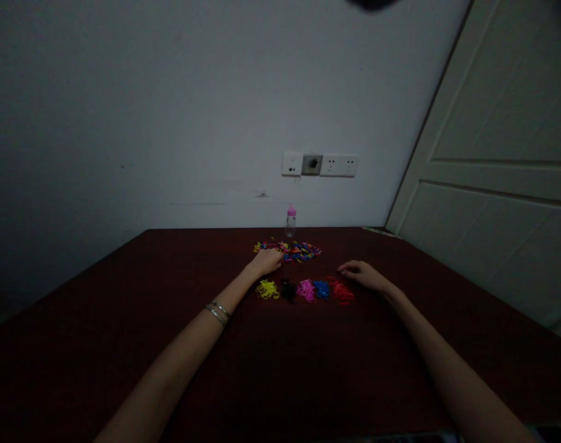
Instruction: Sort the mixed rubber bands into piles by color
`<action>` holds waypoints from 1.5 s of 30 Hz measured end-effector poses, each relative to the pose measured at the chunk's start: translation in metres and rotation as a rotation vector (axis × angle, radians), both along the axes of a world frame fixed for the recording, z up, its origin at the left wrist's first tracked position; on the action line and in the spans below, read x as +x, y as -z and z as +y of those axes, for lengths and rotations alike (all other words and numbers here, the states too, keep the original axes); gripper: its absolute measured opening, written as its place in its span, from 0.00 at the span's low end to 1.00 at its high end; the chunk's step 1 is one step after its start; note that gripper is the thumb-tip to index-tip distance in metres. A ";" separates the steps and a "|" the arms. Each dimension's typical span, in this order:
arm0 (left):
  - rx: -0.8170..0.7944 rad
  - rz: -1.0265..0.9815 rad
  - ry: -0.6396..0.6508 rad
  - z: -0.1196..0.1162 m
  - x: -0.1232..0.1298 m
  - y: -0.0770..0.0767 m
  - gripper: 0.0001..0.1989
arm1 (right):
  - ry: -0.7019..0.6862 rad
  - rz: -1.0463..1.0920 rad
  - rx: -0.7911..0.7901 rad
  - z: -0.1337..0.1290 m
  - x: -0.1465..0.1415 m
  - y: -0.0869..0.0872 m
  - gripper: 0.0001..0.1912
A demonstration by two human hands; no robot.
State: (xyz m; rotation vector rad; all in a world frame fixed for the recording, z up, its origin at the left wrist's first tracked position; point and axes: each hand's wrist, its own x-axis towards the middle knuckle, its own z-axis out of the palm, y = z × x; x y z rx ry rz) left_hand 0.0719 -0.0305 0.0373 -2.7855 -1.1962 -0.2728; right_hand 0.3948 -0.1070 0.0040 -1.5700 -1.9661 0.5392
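My left hand (267, 261) reaches to the near left edge of a mixed pile of coloured bands (301, 251); its fingers are bent together, and what they hold, if anything, is too small to name. My right hand (361, 274) rests just behind and right of the red pile (342, 291), fingers loosely apart with nothing seen in them. In a row nearer to me lie a yellow pile (267, 289), a black pile (288, 290), a pink pile (306, 290), a blue pile (322, 289) and the red one.
A clear bottle with a pink cap (290, 223) stands upright behind the mixed pile, near the wall. The dark red table (123, 320) meets that wall, where sockets (339, 165) are mounted. A pale panelled door (506, 154) is at the right.
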 end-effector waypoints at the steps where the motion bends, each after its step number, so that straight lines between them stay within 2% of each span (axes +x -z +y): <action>1: 0.005 0.011 0.002 0.000 0.001 0.000 0.09 | 0.002 -0.001 -0.001 0.000 0.000 0.000 0.15; 7: -0.034 0.006 0.011 0.000 0.005 -0.007 0.08 | 0.015 -0.002 0.017 0.001 0.002 0.002 0.14; 11: -0.105 -0.112 0.047 -0.006 0.019 -0.020 0.06 | 0.010 0.002 0.024 0.002 0.003 0.005 0.14; 14: -0.138 -0.169 0.132 -0.017 0.039 -0.032 0.06 | 0.030 0.000 0.036 0.003 0.003 0.005 0.13; 19: -0.167 -0.083 0.331 -0.041 0.079 -0.046 0.07 | 0.028 -0.026 0.043 0.002 0.003 0.004 0.13; 25: -0.203 -0.016 0.432 -0.058 0.115 -0.036 0.08 | 0.018 -0.067 0.079 0.001 0.001 0.002 0.13; 30: -0.202 -0.048 0.478 -0.061 0.125 -0.025 0.09 | 0.008 -0.079 0.086 0.000 -0.002 -0.001 0.13; 34: -0.247 -0.111 0.482 -0.058 0.116 -0.029 0.09 | 0.018 -0.078 0.081 0.000 -0.002 0.000 0.13; 37: -0.295 -0.234 0.453 -0.049 0.097 -0.032 0.09 | 0.030 -0.059 0.069 0.001 0.000 0.003 0.14; 40: -0.333 -0.386 0.360 -0.030 0.066 -0.027 0.09 | 0.034 -0.044 0.054 0.003 0.002 0.006 0.14; 45: -0.262 -0.661 0.079 0.010 -0.001 -0.006 0.12 | 0.072 -0.058 0.059 0.002 -0.001 0.006 0.14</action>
